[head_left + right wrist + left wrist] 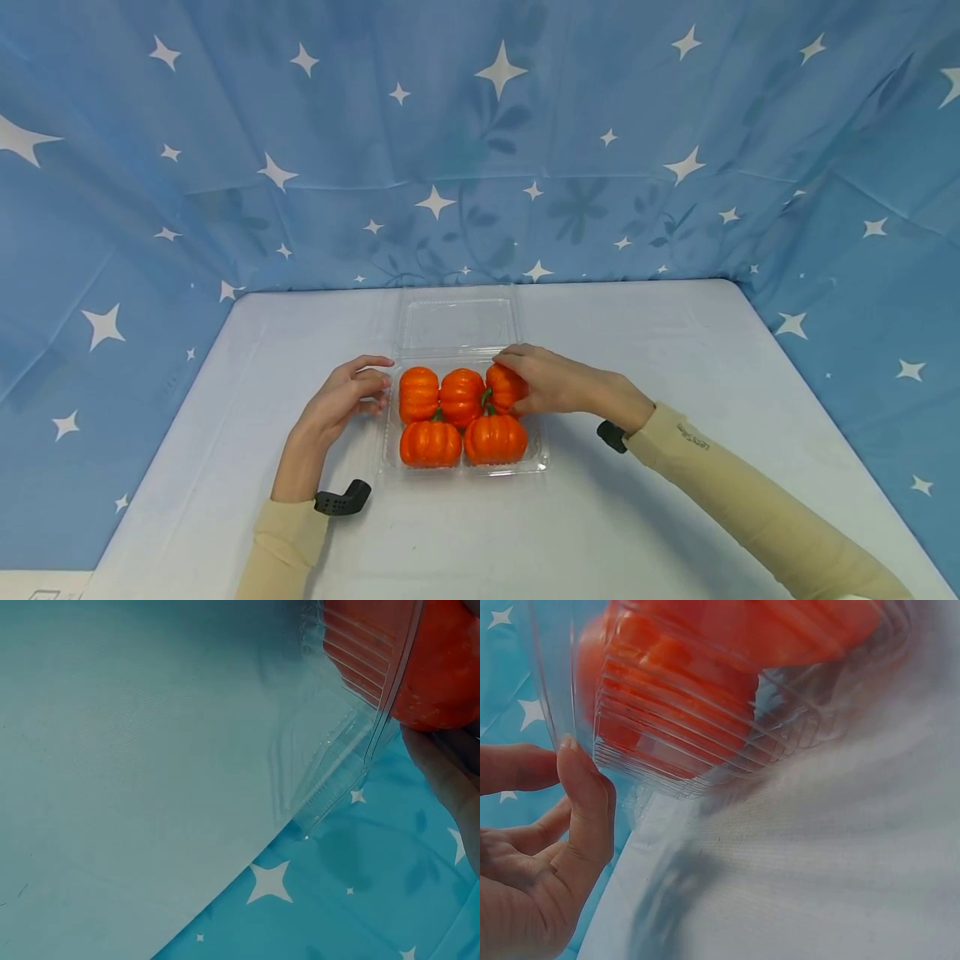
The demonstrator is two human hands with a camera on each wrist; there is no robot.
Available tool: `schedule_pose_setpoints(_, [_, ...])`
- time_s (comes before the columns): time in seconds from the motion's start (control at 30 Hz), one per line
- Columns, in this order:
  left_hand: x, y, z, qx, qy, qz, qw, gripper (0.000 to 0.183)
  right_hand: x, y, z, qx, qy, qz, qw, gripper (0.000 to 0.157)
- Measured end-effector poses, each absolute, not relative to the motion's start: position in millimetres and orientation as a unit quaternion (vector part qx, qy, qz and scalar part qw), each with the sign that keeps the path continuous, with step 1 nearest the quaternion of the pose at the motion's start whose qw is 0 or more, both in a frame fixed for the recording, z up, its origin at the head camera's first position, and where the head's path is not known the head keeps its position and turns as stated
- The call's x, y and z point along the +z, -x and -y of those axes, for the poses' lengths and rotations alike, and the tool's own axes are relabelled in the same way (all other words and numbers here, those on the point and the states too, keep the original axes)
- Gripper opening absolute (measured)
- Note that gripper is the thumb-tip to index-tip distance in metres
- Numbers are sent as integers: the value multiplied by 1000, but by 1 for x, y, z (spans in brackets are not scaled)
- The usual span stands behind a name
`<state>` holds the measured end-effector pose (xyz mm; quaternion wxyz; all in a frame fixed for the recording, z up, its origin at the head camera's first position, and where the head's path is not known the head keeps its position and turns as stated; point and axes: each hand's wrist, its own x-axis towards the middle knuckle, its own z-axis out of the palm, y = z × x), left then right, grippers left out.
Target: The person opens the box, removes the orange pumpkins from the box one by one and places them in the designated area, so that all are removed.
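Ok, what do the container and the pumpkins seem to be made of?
Container: thin, glossy plastic, clear enough that orange shows through its ribbed wall. Pumpkins: possibly plastic or foam, smooth and slightly shiny, given even orange colour and soft highlights; can't be sure.

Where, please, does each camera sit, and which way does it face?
Head: worn on the head, facing forward and down at orange ribbed pumpkins in a clear plastic rectangular container; left hand, right hand and beige sleeves show.
Left wrist: on that wrist, facing the container's ribbed wall; part of the left hand shows at lower left.
Right wrist: on that wrist, facing white fabric tabletop and container; part of the right hand shows at right.
Shared: both wrist views show blue starry cloth.
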<state>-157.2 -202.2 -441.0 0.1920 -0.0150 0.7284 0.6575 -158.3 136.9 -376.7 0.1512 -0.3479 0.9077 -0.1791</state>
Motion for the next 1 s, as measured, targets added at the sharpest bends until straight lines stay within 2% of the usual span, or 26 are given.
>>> schedule_pose_setpoints(0.43, [-442,156,203,657,11,-729,193,44,-370,154,-150,-224,339,-904,133,73])
schedule_pose_setpoints(0.8, [-442,157,204,657,14,-728,193,44,-373,155,-165,-275,313,-901,121,67])
schedule_pose_setpoints(1.0, [-442,157,204,657,16,-728,194,44,-381,155,-174,-304,316,-894,96,68])
